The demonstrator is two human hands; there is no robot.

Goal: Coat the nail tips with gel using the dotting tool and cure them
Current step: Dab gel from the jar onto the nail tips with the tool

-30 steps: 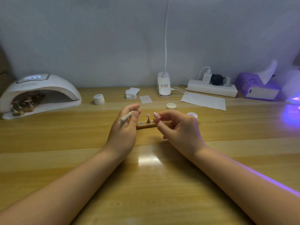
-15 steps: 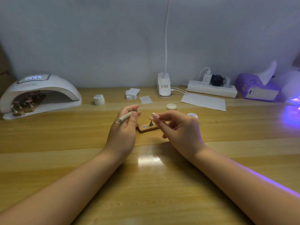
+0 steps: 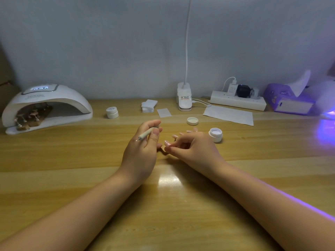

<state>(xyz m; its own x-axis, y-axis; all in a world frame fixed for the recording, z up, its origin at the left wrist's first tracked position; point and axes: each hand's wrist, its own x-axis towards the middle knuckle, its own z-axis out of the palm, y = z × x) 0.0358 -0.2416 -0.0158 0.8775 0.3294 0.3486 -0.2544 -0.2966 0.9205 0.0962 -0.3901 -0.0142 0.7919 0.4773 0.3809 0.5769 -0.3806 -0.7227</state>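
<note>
My left hand (image 3: 143, 151) grips the pale dotting tool (image 3: 147, 133), its thin tip pointing left over my knuckles. Just to its right, my right hand (image 3: 192, 151) pinches with thumb and forefinger at the small wooden nail-tip holder (image 3: 163, 150); only a brown sliver of it shows between the hands. Any nail tip on it is hidden. The open white gel jar (image 3: 215, 134) stands right behind my right hand, with its lid (image 3: 192, 121) lying farther back. At the far left the white curing lamp (image 3: 47, 105) is lit, with other holders of nail tips (image 3: 30, 116) inside.
A closed white jar (image 3: 112, 112), a stack of white wipes (image 3: 148, 105), a clip lamp base (image 3: 184, 100), a sheet of paper (image 3: 228, 115) and a power strip (image 3: 237, 101) line the back of the wooden table. A purple tissue box (image 3: 288, 102) stands at the right, beside a violet glow (image 3: 326, 127).
The wooden holder, plainly visible a second ago between my hands, has been drawn nearer and is now almost hidden by my right fingers. My left hand still has the tool.
</note>
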